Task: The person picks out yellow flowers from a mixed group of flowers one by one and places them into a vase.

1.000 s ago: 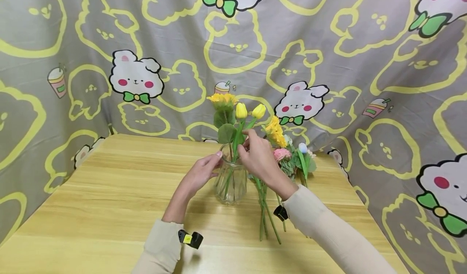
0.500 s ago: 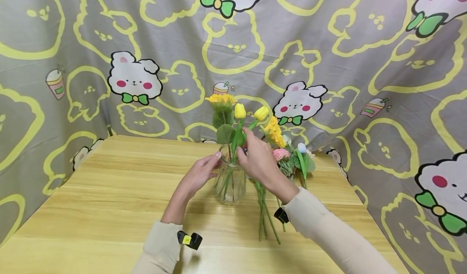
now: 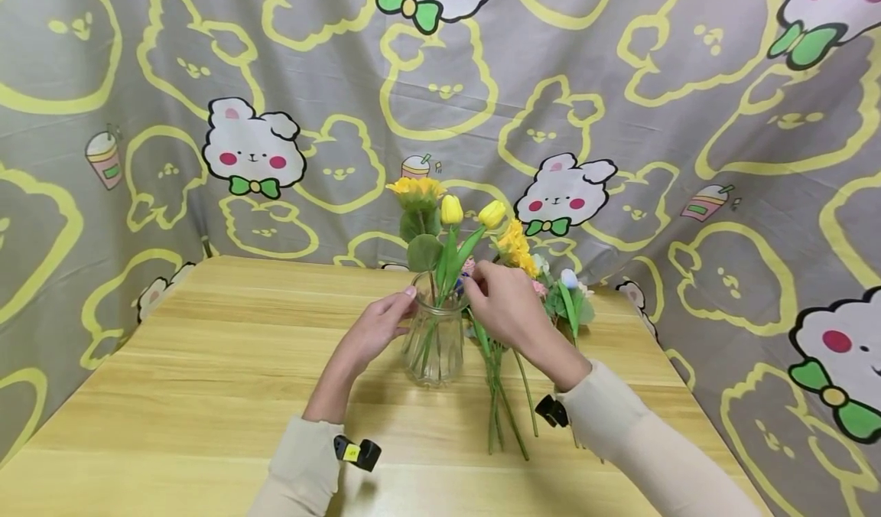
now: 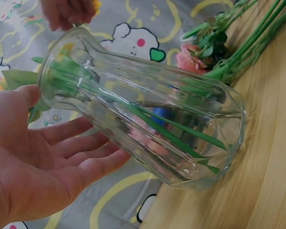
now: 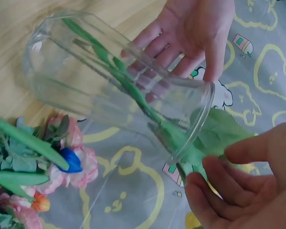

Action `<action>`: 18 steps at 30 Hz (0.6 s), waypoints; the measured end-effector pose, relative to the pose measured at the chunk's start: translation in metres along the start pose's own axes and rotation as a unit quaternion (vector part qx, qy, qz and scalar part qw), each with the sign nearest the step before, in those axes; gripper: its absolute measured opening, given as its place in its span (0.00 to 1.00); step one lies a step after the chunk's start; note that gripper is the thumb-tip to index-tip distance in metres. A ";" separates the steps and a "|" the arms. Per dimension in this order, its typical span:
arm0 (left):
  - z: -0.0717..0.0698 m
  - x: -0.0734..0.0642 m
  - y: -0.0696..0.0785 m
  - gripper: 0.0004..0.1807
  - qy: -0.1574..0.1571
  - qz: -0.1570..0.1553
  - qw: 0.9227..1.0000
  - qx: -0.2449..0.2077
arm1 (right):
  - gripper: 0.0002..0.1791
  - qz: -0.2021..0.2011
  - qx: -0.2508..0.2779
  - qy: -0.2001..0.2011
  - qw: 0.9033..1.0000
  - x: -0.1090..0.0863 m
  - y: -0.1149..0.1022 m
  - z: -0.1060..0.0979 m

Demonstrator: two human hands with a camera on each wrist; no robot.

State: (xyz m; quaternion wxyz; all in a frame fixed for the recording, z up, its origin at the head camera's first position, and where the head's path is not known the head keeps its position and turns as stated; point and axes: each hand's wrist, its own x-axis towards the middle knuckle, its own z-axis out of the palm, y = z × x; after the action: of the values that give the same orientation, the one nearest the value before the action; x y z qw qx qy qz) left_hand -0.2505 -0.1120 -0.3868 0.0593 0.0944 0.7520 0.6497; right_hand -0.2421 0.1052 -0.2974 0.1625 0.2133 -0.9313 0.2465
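A clear glass vase (image 3: 433, 352) stands upright on the table. It holds a yellow sunflower (image 3: 417, 189) with round green leaves and two yellow tulips (image 3: 451, 209), their stems showing through the glass (image 4: 148, 119). On the vase's left side my left hand (image 3: 378, 324) rests with relaxed fingers, thumb at the rim and palm turned toward the glass. Just right of the vase's mouth is my right hand (image 3: 508, 309). In the right wrist view its fingers (image 5: 214, 191) are loosely bent near the green leaves, and nothing shows between them and the thumb.
Right of the vase lie more flowers: a yellow bloom (image 3: 516, 248), a pale blue tulip (image 3: 568, 280), and pink blooms (image 5: 81, 167) around a dark blue tulip (image 5: 71, 160). Their green stems (image 3: 508, 410) point toward the front of the table (image 3: 206, 395). A patterned curtain (image 3: 330, 58) hangs behind.
My right hand has let go of the tulip and drawn back slightly to the right and down, uncovering the tulip's leaves. The right tulip leans slightly more rightward. My left hand has stayed put.
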 end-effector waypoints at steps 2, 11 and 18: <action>-0.001 0.000 0.000 0.41 -0.001 0.001 1.000 0.003 | 0.21 -0.002 -0.017 -0.015 1.000 -0.002 0.003 -0.003; -0.003 0.001 -0.001 0.41 -0.002 0.000 1.000 0.004 | 0.26 0.032 -0.041 -0.087 0.995 -0.003 0.022 -0.009; -0.001 0.001 -0.002 0.41 -0.006 0.003 1.000 0.003 | 0.28 0.047 -0.065 -0.113 0.990 -0.004 0.056 -0.004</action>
State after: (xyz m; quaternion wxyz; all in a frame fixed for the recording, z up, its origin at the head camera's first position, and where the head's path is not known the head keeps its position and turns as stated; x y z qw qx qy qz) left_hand -0.2519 -0.1128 -0.3882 0.0621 0.1007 0.7536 0.6466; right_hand -0.2643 0.1525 -0.3173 0.0576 0.1853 -0.9666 0.1674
